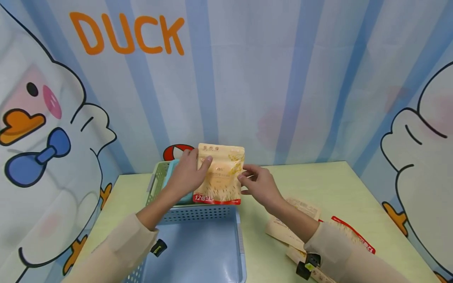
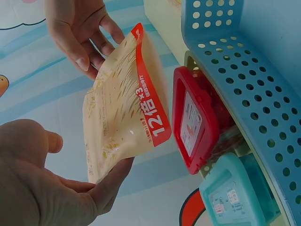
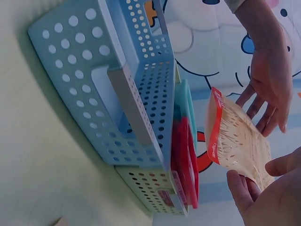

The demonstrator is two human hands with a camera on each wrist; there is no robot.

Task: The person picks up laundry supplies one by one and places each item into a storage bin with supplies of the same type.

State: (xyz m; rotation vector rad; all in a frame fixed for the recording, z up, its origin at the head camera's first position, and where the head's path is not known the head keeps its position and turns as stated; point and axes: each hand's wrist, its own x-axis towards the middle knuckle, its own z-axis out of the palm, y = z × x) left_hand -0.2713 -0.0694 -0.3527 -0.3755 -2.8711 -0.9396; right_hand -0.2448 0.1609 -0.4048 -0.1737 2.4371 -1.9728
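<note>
A cream stand-up pouch (image 1: 221,177) with a red bottom band and printed grain hangs upright above the baskets. My left hand (image 1: 189,171) holds its left side, thumb across the front and fingers behind; in the left wrist view, this thumb stands slightly off the pouch (image 2: 122,103). At the opposite edge, my right hand (image 1: 260,184) has the pouch between thumb and fingers. The right wrist view shows the right hand (image 3: 275,197) gripping the near edge, with the left hand's (image 3: 273,80) fingers against the far side.
A blue perforated basket (image 1: 242,251) stands in front of a green basket (image 1: 155,184). The green one holds a teal-lidded box (image 2: 230,193) and a red-lidded box (image 2: 190,120). More pouches (image 1: 283,232) lie on the table at right. A striped curtain (image 1: 247,78) hangs behind.
</note>
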